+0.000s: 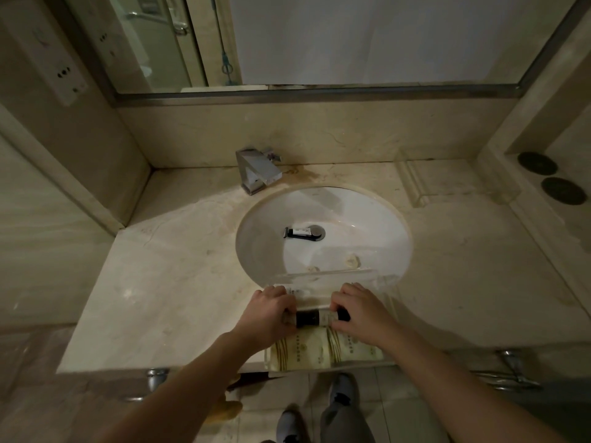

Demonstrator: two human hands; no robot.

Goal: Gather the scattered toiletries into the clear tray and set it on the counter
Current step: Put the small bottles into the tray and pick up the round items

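Note:
The clear tray (380,278) lies at the counter's front edge, partly over the sink rim. In it lie cream striped sachets (307,353) and small bottles with black caps (315,318). My left hand (268,314) grips the left end of these bottles, fingers curled round them. From the right, my right hand (361,314) holds the black-capped end of a bottle. A small white tube with a black cap (299,232) lies in the sink (367,219) by the drain.
A chrome faucet (257,171) stands behind the sink. A second clear tray (454,183) sits at the back right of the marble counter (179,282). Two dark round coasters (550,177) lie at far right. Mirror behind.

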